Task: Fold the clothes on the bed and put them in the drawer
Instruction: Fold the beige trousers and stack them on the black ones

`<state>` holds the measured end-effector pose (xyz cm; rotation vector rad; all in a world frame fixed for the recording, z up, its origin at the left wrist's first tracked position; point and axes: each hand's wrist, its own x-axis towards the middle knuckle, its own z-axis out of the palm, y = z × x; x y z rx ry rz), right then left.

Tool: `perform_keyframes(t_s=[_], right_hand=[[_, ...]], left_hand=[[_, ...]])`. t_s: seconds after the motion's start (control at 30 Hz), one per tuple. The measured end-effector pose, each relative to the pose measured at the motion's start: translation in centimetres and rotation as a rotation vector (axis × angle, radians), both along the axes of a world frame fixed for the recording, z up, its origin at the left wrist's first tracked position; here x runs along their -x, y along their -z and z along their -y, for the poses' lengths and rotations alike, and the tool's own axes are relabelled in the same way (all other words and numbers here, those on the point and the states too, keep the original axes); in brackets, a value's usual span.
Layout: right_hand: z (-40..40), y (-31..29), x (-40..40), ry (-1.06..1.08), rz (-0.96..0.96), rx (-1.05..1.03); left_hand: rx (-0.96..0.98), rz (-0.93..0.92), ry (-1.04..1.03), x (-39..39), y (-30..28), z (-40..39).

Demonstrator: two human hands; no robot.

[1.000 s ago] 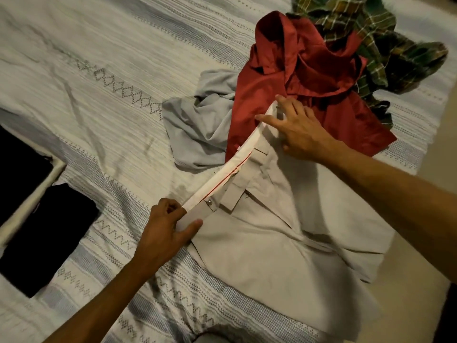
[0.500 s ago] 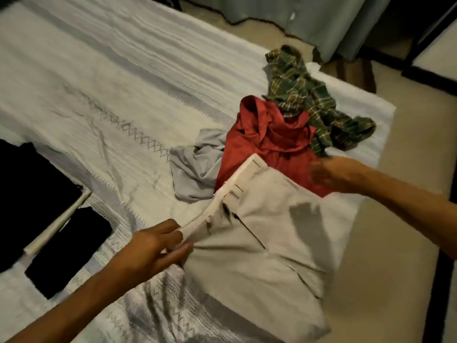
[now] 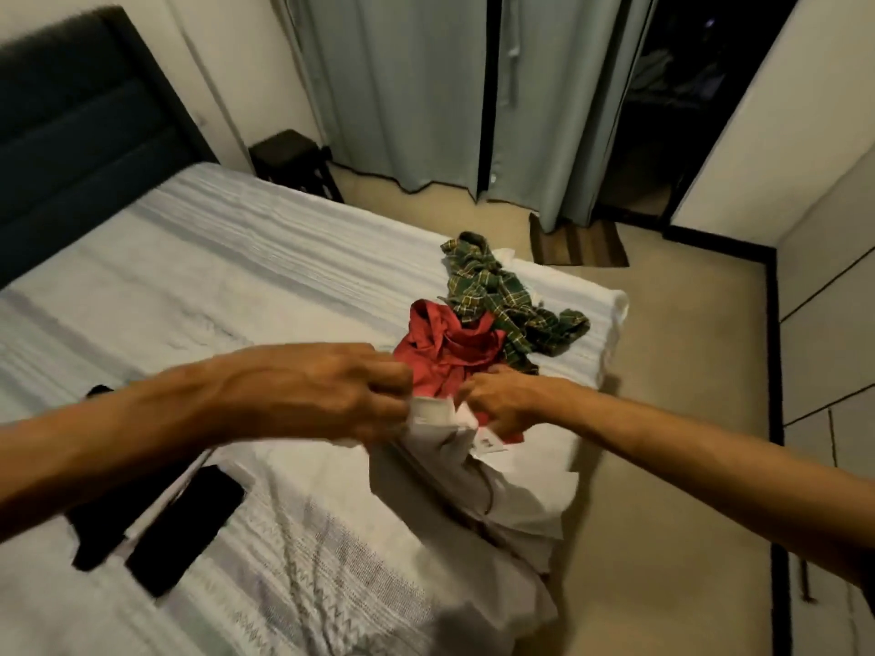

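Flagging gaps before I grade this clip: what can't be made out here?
- Head view: left hand is motion-blurred, so its grip on the beige trousers is unclear.
- Black folded clothes partly hidden by the left forearm.
- Trouser label too small to read.
- No drawer identifiable.

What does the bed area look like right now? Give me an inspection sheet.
Surface: bed, pale striped cover, wrinkled.
Job's things: beige trousers lifted at the waistband; red shirt and green plaid shirt heaped unfolded behind; black clothes lying flat at near left.
Clutter: nothing seen.
Hands: left hand and right hand both grip the waistband, close together.
Cables: nothing seen.
Surroundings: dark headboard, grey curtains, floor mat.
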<state>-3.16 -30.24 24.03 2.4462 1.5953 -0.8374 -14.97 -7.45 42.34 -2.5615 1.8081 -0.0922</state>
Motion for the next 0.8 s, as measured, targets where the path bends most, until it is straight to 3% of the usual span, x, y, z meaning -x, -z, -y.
perform_keyframes(t_s=[0.1, 0.2, 0.27, 0.33, 0.4, 0.53, 0.67, 0.8], right_hand=[[3.7, -1.7, 2.2, 0.108, -0.182, -0.29], [5.2, -4.9, 4.7, 0.237, -0.313, -0.759], [5.5, -7.7, 5.8, 0.352, -0.489, -0.91], [5.7, -10.7, 6.0, 0.325, -0.489, -0.899], [6.0, -13.2, 6.3, 0.303, -0.439, -0.742], [7.9, -13.5, 7.0, 0.324, -0.461, -0.477], [11.7, -11.0, 7.6, 0.451, -0.266, -0.515], [16.9, -10.8, 8.3, 0.612, -0.06, -0.731]], left_hand=[[0.017, 0.067, -0.049, 0.9, -6.5, 0.7], [-0.078, 0.295, 0.022, 1.8, -11.7, 0.8], [-0.156, 0.408, 0.084, 2.7, -14.4, 1.2], [-0.239, 0.457, 0.114, 3.1, -16.5, 1.6], [-0.294, 0.455, 0.076, 3.3, -18.4, 1.7], [-0.213, 0.492, -0.044, 2.8, -20.5, 1.1], [-0.136, 0.352, -0.227, 2.2, -20.1, -1.4], [-0.032, 0.235, -0.4, 0.5, -18.8, -4.0]])
